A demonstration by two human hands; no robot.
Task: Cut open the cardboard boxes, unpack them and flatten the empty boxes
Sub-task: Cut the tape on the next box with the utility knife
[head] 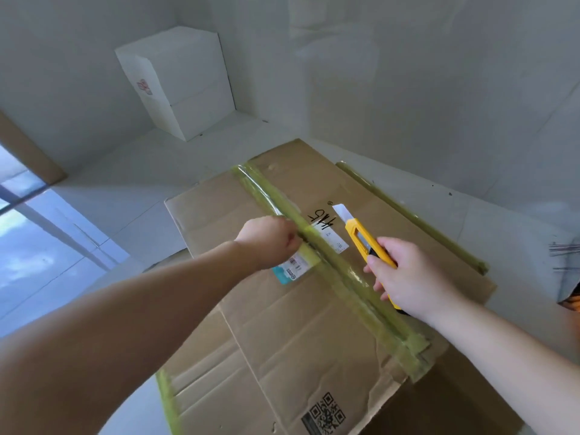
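Observation:
A large brown cardboard box [301,324] fills the lower middle, its top flaps joined by a long strip of yellowish tape [332,271] along the centre seam. My left hand [270,240] reaches to the seam with its fingers curled at the left flap's edge beside the shipping label [293,266]; whether they hook under the flap is hidden. My right hand [411,277] grips a yellow utility knife [364,240] just right of the seam, its blade extended and pointing away over the box top.
Stacked white boxes [179,80] stand in the far corner against the white wall. A glossy tiled floor [47,233] lies to the left. A second strip of tape [414,218] runs along the box's right edge. A grey and orange item [569,277] sits at the right edge.

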